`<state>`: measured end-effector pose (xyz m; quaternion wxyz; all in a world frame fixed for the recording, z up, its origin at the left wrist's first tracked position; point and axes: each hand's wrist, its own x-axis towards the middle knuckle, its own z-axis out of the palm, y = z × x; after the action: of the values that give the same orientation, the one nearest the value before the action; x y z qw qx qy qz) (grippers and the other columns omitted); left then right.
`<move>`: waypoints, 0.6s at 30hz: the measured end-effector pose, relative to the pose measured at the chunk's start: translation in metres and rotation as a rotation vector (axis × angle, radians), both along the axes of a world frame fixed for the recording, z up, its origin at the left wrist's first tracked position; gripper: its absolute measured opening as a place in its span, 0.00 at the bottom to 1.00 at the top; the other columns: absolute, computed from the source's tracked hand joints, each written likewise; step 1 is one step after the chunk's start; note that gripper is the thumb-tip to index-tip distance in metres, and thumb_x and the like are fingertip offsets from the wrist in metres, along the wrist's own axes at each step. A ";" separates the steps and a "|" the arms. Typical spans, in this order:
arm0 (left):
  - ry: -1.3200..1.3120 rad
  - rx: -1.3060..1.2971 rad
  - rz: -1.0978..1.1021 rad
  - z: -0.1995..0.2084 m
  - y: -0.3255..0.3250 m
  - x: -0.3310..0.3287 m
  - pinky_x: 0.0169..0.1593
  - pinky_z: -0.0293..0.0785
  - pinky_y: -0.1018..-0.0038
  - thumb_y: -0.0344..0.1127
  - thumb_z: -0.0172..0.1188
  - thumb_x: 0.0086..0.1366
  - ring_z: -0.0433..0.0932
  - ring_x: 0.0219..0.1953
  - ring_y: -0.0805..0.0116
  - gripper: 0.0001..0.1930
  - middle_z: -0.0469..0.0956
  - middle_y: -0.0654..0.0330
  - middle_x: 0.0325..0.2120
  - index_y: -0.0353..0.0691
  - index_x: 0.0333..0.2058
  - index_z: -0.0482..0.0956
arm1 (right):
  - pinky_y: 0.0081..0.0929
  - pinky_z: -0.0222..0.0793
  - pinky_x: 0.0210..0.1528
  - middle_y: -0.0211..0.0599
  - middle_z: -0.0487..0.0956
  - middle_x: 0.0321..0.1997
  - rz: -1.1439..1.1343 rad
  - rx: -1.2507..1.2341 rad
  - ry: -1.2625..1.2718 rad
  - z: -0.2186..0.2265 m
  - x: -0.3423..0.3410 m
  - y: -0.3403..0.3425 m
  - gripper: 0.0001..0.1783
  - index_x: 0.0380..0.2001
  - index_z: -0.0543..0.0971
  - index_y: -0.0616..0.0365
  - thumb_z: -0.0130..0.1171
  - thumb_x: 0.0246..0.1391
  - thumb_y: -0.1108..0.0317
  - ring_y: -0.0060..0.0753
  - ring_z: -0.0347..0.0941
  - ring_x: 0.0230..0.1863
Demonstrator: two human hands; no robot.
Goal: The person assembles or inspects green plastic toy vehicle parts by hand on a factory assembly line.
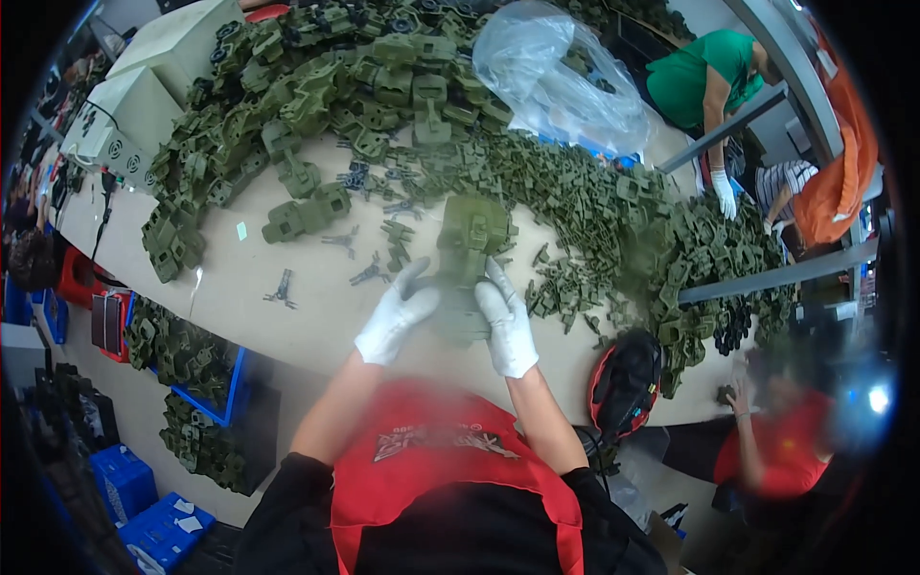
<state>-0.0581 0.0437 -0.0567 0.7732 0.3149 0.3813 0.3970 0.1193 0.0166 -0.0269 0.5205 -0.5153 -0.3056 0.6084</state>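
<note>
Both hands wear white gloves and hold an olive-green plastic toy vehicle part (473, 225) over the near edge of the table. It has a blocky far end and a flatter, blurred near end. My left hand (398, 316) is at the near end's left side, thumb and fingers curved toward it. On the opposite side, my right hand (507, 321) presses its fingers along the part's edge. Just left of the part lie small green pieces (397, 240) and a dark grey spidery piece (370, 272). A similar grey piece (281, 289) rests farther left.
A heap of green vehicle bodies (316, 86) covers the table's far left; small green parts (585, 206) spread rightward. A clear plastic bag (561, 72) stands behind. A black-and-red bag (625, 383) sits at the right edge. Co-workers in green (707, 77) and red (781, 441) are nearby.
</note>
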 end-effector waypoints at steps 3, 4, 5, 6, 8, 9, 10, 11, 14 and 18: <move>0.043 0.085 -0.054 0.023 -0.005 0.016 0.58 0.65 0.69 0.40 0.75 0.47 0.70 0.55 0.66 0.56 0.71 0.54 0.52 0.33 0.67 0.44 | 0.28 0.63 0.60 0.51 0.71 0.60 0.066 0.115 -0.381 -0.008 0.002 -0.015 0.45 0.66 0.54 0.65 0.63 0.48 0.67 0.41 0.69 0.59; 0.186 0.221 -0.071 0.027 -0.008 0.021 0.57 0.66 0.69 0.35 0.75 0.46 0.71 0.54 0.66 0.57 0.71 0.53 0.51 0.35 0.68 0.43 | 0.28 0.63 0.60 0.55 0.71 0.59 0.175 0.158 -0.564 -0.010 0.004 -0.019 0.45 0.66 0.54 0.65 0.62 0.47 0.67 0.43 0.69 0.60; 0.179 0.156 -0.103 0.025 -0.010 0.021 0.56 0.69 0.68 0.28 0.73 0.45 0.73 0.52 0.66 0.58 0.72 0.52 0.51 0.38 0.68 0.40 | 0.28 0.63 0.60 0.55 0.71 0.59 0.165 0.149 -0.565 -0.011 0.008 -0.022 0.45 0.66 0.54 0.65 0.62 0.47 0.67 0.43 0.69 0.60; 0.178 0.152 -0.116 0.022 -0.012 0.020 0.56 0.69 0.68 0.28 0.73 0.45 0.73 0.52 0.66 0.58 0.72 0.52 0.51 0.38 0.68 0.40 | 0.27 0.63 0.60 0.57 0.69 0.60 0.289 0.045 -0.575 -0.013 0.012 -0.022 0.46 0.66 0.53 0.68 0.61 0.46 0.68 0.44 0.68 0.61; 0.271 0.158 -0.222 0.010 -0.022 0.017 0.55 0.71 0.67 0.23 0.71 0.44 0.75 0.50 0.64 0.57 0.73 0.52 0.50 0.40 0.67 0.40 | 0.26 0.62 0.61 0.63 0.67 0.61 0.533 -0.170 -0.586 -0.016 0.022 -0.027 0.46 0.66 0.51 0.72 0.60 0.46 0.69 0.46 0.65 0.63; 0.258 0.184 -0.234 -0.014 -0.026 0.009 0.55 0.72 0.65 0.20 0.70 0.43 0.75 0.51 0.62 0.56 0.74 0.52 0.50 0.42 0.66 0.42 | 0.26 0.61 0.61 0.61 0.67 0.61 0.540 -0.101 -0.526 -0.040 0.025 -0.034 0.46 0.66 0.49 0.73 0.58 0.47 0.71 0.45 0.66 0.62; 0.255 0.183 -0.243 -0.027 -0.030 0.006 0.55 0.72 0.65 0.20 0.70 0.43 0.75 0.51 0.62 0.56 0.74 0.52 0.50 0.42 0.66 0.42 | 0.26 0.61 0.61 0.61 0.67 0.61 0.531 -0.106 -0.527 -0.054 0.025 -0.039 0.46 0.66 0.49 0.73 0.58 0.47 0.71 0.45 0.66 0.62; 0.232 0.100 -0.259 -0.035 -0.032 0.003 0.55 0.72 0.65 0.19 0.70 0.43 0.75 0.51 0.61 0.55 0.74 0.52 0.50 0.42 0.66 0.43 | 0.25 0.59 0.62 0.60 0.67 0.61 0.557 -0.165 -0.429 -0.065 0.022 -0.040 0.45 0.66 0.49 0.73 0.57 0.47 0.72 0.43 0.66 0.61; 0.214 -0.005 -0.272 -0.054 -0.044 -0.006 0.55 0.71 0.64 0.18 0.69 0.43 0.73 0.53 0.59 0.54 0.72 0.52 0.51 0.42 0.66 0.44 | 0.24 0.59 0.61 0.54 0.69 0.59 0.567 -0.148 -0.344 -0.096 0.016 -0.050 0.43 0.66 0.49 0.73 0.54 0.49 0.75 0.38 0.67 0.58; 0.259 0.051 -0.304 -0.048 -0.048 -0.012 0.57 0.70 0.65 0.21 0.69 0.44 0.71 0.55 0.63 0.52 0.70 0.51 0.53 0.42 0.65 0.46 | 0.29 0.65 0.57 0.62 0.72 0.55 0.666 -0.150 -0.309 -0.100 0.010 -0.054 0.45 0.66 0.48 0.75 0.54 0.47 0.71 0.45 0.71 0.56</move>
<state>-0.0700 -0.0045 -0.1051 0.7606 0.4367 0.4154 0.2414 0.1297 -0.0372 -0.1272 0.2026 -0.5098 -0.4862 0.6802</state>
